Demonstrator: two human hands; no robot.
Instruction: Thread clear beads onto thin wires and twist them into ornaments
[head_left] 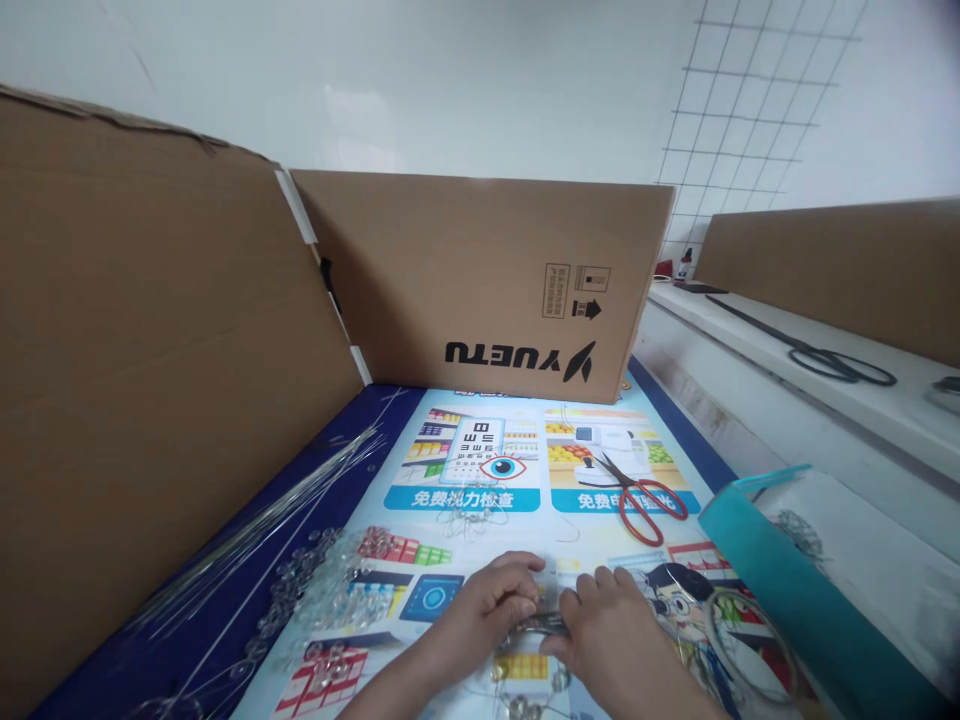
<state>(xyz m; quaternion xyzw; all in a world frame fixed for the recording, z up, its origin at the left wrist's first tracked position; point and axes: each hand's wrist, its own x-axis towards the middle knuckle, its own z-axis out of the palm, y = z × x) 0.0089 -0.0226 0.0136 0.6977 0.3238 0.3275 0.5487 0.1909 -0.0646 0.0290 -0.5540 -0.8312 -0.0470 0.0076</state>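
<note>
- The left hand (484, 605) and right hand (611, 635) meet low in the middle, fingers (525, 585) pinched around a small metal piece (541, 624) between them.
- Clear beads (322, 585) lie scattered left of the hands on a printed poster (480, 490) covering the surface.
- Red-handled scissors (645, 495) rest beyond the right hand.
- Cardboard panels (480, 280) stand behind and to the left.
- A teal tray (780, 590) sits at right.

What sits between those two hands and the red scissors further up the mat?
Nothing visible. Both the left hand and right hand pinch a small metal piece; the printed mat up to the red scissors is bare.
</note>
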